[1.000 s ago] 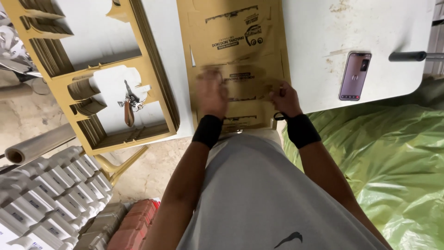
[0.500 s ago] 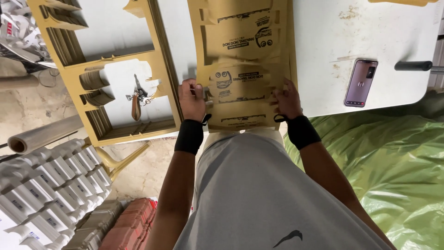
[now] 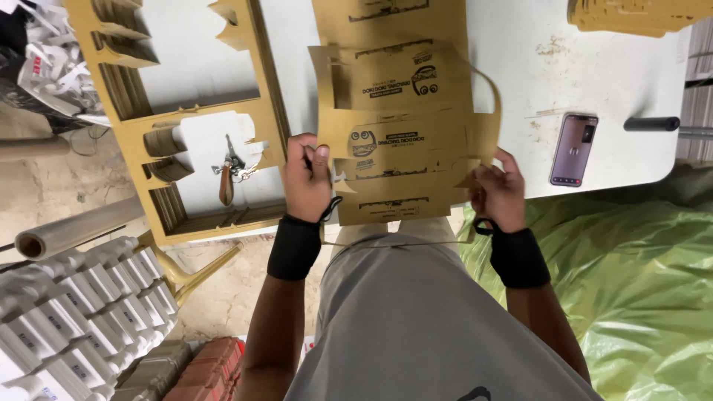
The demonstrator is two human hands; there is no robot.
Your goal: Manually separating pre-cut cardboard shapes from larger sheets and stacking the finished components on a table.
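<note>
While both hands pinched it, the brown die-cut carton blank (image 3: pixel 405 141) with black print lay at the white table (image 3: pixel 616 82) edge: left hand (image 3: pixel 306 178) gripped its left edge, right hand (image 3: pixel 499 191) its right. Pink-cased phone (image 3: pixel 573 148) lay just right; a cut-out cardboard frame (image 3: pixel 186 111) left.

phone (image 3: pixel 572 148) right of box blank (image 3: pixel 401 134), keys (image 3: pixel 229 172) left, seemingly on table (image 3: pixel 520 74)
</note>
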